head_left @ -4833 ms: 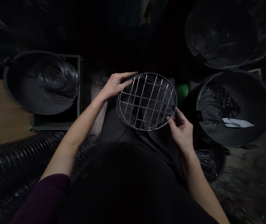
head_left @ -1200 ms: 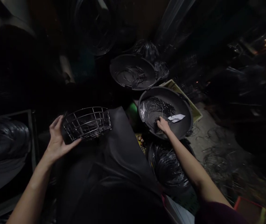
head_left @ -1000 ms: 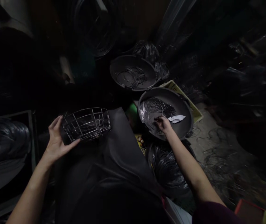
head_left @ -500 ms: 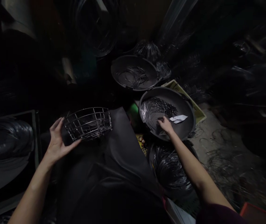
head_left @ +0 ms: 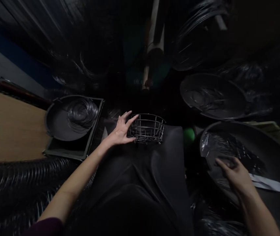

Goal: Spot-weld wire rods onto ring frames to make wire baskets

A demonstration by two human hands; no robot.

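A round-sided wire basket [head_left: 148,129] rests on the dark apron over my lap. My left hand [head_left: 121,131] is at its left end with the fingers spread, the index finger near the top rim and the thumb low on the side. Over a wide dark pan [head_left: 272,144] on the right, my right hand [head_left: 238,175] is closed and blurred by motion. What its fingers hold cannot be made out. Short cut wires [head_left: 230,147] lie in that pan, with a white paper strip [head_left: 270,183] close to the wrist.
A second dark pan [head_left: 186,95] with wire stands behind on the right. On the left, a pan [head_left: 56,121] with coiled wire sits on a green crate [head_left: 88,147]. A machine rod [head_left: 154,46] hangs ahead. Wire bundles [head_left: 19,183] lie lower left.
My view has swung left, so the basket and pans appear farther right. My right hand is blurred over the pan of cut wires. My left hand stays at the basket's left end.
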